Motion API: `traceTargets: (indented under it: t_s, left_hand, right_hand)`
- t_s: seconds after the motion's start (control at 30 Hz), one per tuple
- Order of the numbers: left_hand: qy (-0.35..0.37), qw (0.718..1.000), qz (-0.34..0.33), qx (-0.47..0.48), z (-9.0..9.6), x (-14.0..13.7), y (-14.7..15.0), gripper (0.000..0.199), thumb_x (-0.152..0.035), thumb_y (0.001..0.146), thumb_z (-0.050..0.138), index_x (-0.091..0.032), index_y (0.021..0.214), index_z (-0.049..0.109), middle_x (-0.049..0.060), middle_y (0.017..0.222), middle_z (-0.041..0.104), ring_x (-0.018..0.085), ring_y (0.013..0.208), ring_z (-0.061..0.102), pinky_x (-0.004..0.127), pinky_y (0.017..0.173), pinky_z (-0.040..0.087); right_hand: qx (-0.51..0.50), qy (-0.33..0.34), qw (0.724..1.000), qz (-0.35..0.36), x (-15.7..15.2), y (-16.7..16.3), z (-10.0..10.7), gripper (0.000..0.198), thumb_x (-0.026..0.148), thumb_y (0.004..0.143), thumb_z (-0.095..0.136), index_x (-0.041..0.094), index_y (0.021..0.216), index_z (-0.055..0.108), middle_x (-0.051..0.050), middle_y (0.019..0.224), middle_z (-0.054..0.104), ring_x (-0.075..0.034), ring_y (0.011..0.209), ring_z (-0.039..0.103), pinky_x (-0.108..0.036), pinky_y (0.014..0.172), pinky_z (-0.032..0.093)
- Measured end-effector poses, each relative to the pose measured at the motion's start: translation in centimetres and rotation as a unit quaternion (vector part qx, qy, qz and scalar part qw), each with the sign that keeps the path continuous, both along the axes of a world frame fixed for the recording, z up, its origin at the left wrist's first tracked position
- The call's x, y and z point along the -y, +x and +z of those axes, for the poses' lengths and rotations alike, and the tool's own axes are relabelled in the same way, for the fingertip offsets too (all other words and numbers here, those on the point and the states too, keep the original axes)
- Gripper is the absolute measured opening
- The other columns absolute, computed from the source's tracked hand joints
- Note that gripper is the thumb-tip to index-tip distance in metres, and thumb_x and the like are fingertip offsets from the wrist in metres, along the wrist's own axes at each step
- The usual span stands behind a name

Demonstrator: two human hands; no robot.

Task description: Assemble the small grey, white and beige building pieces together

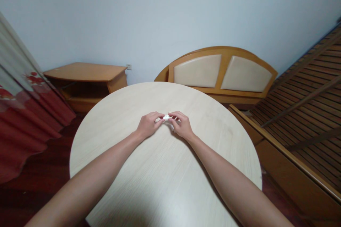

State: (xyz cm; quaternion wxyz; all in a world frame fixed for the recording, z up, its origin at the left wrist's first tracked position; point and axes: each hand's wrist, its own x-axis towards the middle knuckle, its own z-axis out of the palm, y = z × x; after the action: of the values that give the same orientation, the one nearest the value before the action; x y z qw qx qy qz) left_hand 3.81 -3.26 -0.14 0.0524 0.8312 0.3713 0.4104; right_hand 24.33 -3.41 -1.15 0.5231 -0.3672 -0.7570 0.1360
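Note:
Both hands meet near the middle of a round pale wood-grain table [160, 170]. Pinched between them is a small white object with dark specks [166, 117]; its kind is too small to make out. My left hand [149, 125] grips its left side between thumb and fingertips. On the other side, the thumb and fingers of my right hand [181, 125] close on its right end. A whitish bit [171, 126] shows just under the right thumb, partly hidden, and I cannot tell whether it belongs to the same object.
Behind the table stand a wooden cabinet [85, 72] on the left and a headboard with cream panels [197, 71] against the wall. A red and white curtain [29, 127] hangs at left. Slatted wood [306, 103] and a long wooden board [287, 159] lean or stand at right.

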Motion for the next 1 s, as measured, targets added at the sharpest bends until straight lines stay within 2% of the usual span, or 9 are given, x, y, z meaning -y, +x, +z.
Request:
traceTargets:
  t_s: [0.17, 0.57, 1.0]
  left_hand:
    - [-0.011, 1.0, -0.001, 0.004, 0.16, 0.16, 0.12, 0.015, -0.027, 0.096, 0.063, -0.02, 0.105, 0.073, 0.005, 0.097, 0.077, 0.018, 0.084, 0.07, 0.03, 0.075, 0.053]
    - [-0.023, 0.999, 0.032, 0.005, 0.09, 0.18, 0.2, 0.017, -0.027, 0.094, 0.066, -0.02, 0.107, 0.073, 0.005, 0.099, 0.077, 0.019, 0.088, 0.071, 0.031, 0.078, 0.053]
    - [-0.022, 0.999, 0.043, 0.004, -0.28, -0.06, 0.08, 0.015, -0.027, 0.093, 0.067, -0.02, 0.103, 0.076, 0.006, 0.098, 0.078, 0.02, 0.089, 0.072, 0.031, 0.081, 0.055]
  right_hand:
    - [0.013, 0.036, 0.999, 0.005, -0.3, 0.14, -0.16, 0.014, 0.021, 0.092, 0.06, 0.02, 0.1, 0.072, -0.008, 0.096, 0.073, -0.02, 0.088, 0.066, -0.035, 0.076, 0.054]
    - [0.023, 0.031, 0.999, -0.008, 0.02, -0.01, 0.27, 0.013, 0.018, 0.093, 0.057, 0.019, 0.097, 0.07, -0.008, 0.095, 0.071, -0.021, 0.088, 0.065, -0.036, 0.079, 0.052]
    - [0.015, 0.03, 0.999, -0.025, -0.52, 0.24, -0.41, 0.014, 0.021, 0.094, 0.059, 0.021, 0.096, 0.073, -0.008, 0.094, 0.074, -0.021, 0.089, 0.067, -0.037, 0.081, 0.054]
